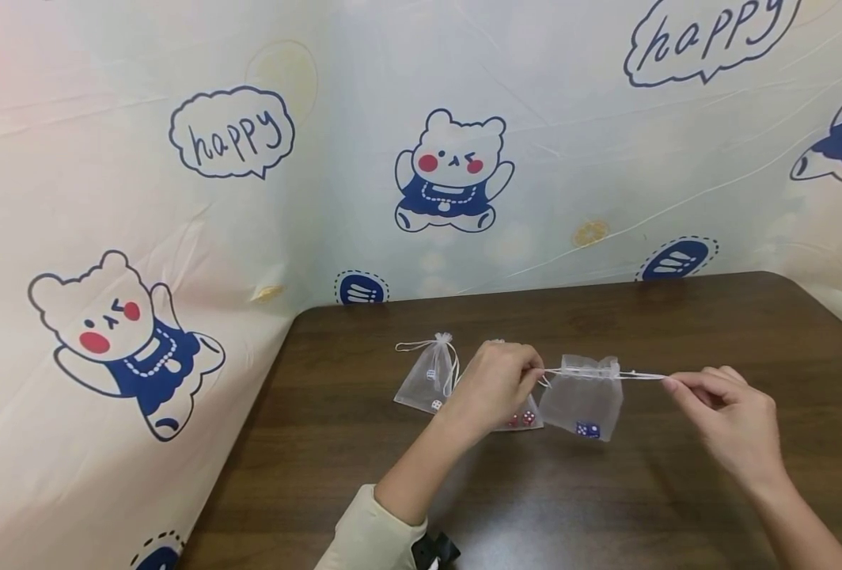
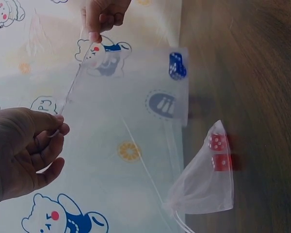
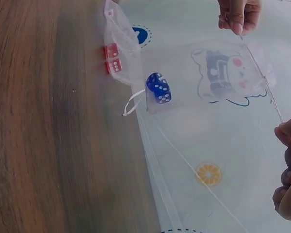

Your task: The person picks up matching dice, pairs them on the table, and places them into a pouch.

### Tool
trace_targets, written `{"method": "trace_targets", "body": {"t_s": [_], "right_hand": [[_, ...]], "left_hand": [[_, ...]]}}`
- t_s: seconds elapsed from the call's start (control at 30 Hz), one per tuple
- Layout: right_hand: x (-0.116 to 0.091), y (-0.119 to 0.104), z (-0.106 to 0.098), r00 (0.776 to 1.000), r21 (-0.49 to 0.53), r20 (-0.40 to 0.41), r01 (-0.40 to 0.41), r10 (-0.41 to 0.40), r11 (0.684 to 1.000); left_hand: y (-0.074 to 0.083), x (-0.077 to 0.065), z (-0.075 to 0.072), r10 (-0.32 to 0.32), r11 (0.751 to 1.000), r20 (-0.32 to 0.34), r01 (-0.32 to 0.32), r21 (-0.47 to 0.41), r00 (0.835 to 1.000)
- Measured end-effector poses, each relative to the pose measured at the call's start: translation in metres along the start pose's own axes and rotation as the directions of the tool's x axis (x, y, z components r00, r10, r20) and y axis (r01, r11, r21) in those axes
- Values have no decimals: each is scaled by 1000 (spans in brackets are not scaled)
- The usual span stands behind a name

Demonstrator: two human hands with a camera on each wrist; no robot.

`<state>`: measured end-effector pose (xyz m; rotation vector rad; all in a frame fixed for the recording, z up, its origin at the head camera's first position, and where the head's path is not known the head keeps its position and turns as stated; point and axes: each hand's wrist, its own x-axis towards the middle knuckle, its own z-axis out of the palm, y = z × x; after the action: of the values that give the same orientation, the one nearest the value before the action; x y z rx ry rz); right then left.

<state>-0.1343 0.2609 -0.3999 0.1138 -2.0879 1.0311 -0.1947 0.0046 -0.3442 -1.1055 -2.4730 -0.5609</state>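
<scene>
A sheer white drawstring pouch [image 1: 570, 400] hangs between my hands with blue dice [image 1: 588, 430] in its bottom corner. Its white cord [image 1: 640, 375] is stretched taut sideways along the top. At the left end, my left hand [image 1: 488, 388] pinches the cord between thumb and fingers; my right hand [image 1: 737, 423] pinches the other end the same way. Behind my left hand lies a second pouch [image 2: 199, 189], gathered at the neck, holding red dice [image 2: 219, 153]. Farther left, a third pouch [image 1: 414, 388] with a cinched top contains white dice [image 1: 436, 405].
The dark wooden table [image 1: 286, 491] carries the pouches. Around its far and left sides hangs a pale cloth [image 1: 350, 158] printed with bears and "happy" bubbles. A black object [image 1: 435, 549] shows beside the left sleeve [image 1: 374, 530].
</scene>
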Motion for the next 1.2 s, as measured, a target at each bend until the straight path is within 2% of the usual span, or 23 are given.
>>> {"method": "trace_targets", "body": {"t_s": [0.27,0.47,0.67,0.8,1.0,1.2], "right_hand": [[0,6,-1,999,-6,-13,30,-30,1000],[1,7,-6,999,-28,-38,27,-28,999],[2,13,-15,995,-70,-98,-4,-3,998],[2,16,-18,992,-90,-122,-22,11,996],[2,19,-17,993,-113,-117,-30,16,993],[8,23,-18,996,-185,-95,-12,-5,983]], "left_hand": [[-1,-1,0,-15,1000,1,15,-19,1000],[-4,-3,3,-30,999,-25,30,-11,999],[-6,-4,4,-58,998,-36,59,6,998],[-7,-4,5,-52,998,-34,53,23,998],[-7,-4,8,-55,998,-22,56,33,998],[-7,-3,17,-64,998,10,63,31,998]]}}
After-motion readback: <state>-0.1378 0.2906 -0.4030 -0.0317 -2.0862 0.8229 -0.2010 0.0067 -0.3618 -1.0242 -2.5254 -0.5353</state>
